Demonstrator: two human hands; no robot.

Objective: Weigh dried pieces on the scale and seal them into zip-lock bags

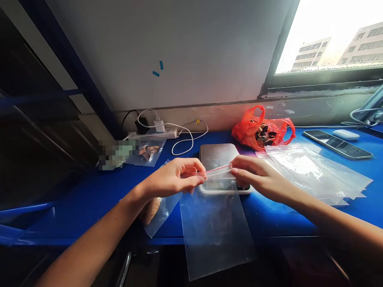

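Note:
A clear zip bag (216, 231) with a red seal line hangs between my two hands, its lower part dropping past the table's front edge. My left hand (176, 175) pinches one top corner; my right hand (254, 173) pinches the other. The bag looks flat, with nothing visible inside. Behind it lies a kitchen scale (220, 153) with a silver top, partly covered by the bag and my fingers. Left of the hanging bag, a filled clear bag (163, 215) holding a brown, rough-skinned piece sits partly under my left wrist.
On the blue table (104, 203) are a red plastic bag (247, 129) of dark dried pieces, a stack of clear bags (317, 171), a phone (338, 143) and a white case (346, 134). A power strip (170, 133) with cables and a small filled bag (149, 151) stand back left.

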